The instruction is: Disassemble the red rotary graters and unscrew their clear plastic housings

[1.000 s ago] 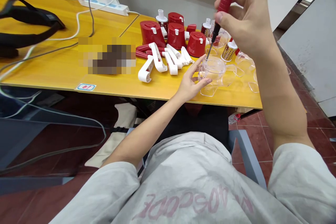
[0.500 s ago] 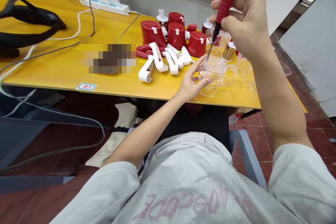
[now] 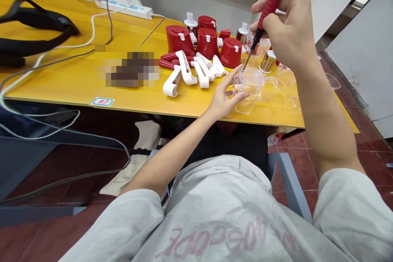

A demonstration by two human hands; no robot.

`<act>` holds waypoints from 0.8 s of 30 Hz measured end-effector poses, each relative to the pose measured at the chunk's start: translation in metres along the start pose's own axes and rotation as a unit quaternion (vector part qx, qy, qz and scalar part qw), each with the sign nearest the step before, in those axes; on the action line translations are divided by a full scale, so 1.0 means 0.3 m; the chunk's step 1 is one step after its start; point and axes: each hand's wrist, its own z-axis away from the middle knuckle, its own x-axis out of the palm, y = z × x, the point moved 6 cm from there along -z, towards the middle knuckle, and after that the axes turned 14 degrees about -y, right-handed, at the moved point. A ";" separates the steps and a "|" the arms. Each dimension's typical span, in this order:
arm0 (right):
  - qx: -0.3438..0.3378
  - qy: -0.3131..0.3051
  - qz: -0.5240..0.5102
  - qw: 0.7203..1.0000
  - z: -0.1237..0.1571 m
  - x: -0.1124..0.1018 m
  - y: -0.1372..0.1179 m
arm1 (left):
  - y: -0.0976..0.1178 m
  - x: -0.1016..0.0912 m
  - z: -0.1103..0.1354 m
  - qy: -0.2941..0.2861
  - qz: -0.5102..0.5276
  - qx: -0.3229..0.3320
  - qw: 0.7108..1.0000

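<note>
My right hand is raised over the table, its fingers round the red grip of a screwdriver. The shaft slants down to the left, and its tip meets the left rim of a clear plastic housing. My left hand grips that housing from the left, thumb in front and fingers behind. Beyond the left hand lie several white and red handles. Red cup-shaped parts stand behind them. A perforated metal drum is just past the housing.
More clear plastic parts lie to the right of the housing. At the left are a black strapped headset, loose cables and a white power strip. A blurred dark patch covers something on the yellow table.
The screwdriver's grip has tipped slightly to the right and down, while its tip stays at the housing's rim. Right-hand fingers have shifted on the grip. My left hand keeps its place.
</note>
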 end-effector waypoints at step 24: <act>-0.039 0.024 0.049 0.998 0.012 -0.038 -0.053 | 0.042 0.015 0.004 0.019 -0.021 -0.015 0.999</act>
